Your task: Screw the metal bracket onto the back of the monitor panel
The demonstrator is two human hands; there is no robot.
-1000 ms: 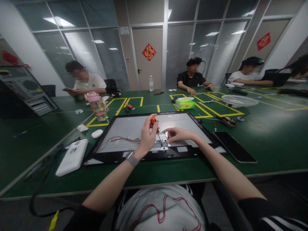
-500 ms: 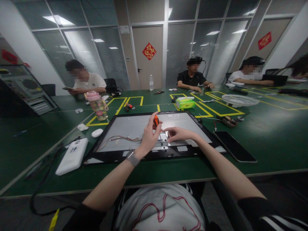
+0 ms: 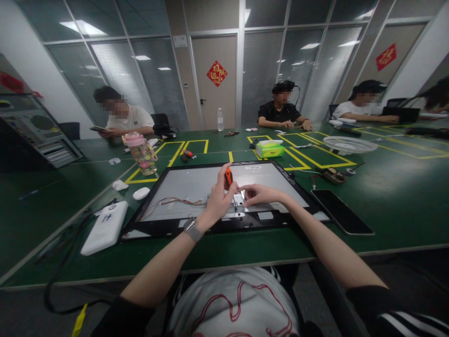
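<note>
My left hand (image 3: 219, 199), with a watch on the wrist, is closed around the orange and black handle of a screwdriver (image 3: 228, 177). The screwdriver stands nearly upright, its thin shaft pointing down at a small metal plate (image 3: 240, 198) near the lower middle of a flat display panel (image 3: 189, 180). Just to the right of the shaft, the thumb and fingers of my right hand (image 3: 261, 194) are drawn together low over the plate. Whatever they hold, if anything, is hidden. Thin coloured wires (image 3: 182, 201) run leftward across the grey panel, which has a black frame.
Left of the panel are a white power bank (image 3: 105, 228), a white oval case (image 3: 141, 194) and a pink-lidded bottle (image 3: 141, 154). A black phone (image 3: 342, 213) lies to the right. Behind stand a green tissue pack (image 3: 269, 149) and a white fan grille (image 3: 350, 145). Several people sit across the table.
Both hands keep almost the same place, with the screwdriver still in the left. Across the table, the hands of the person in black have shifted slightly.
</note>
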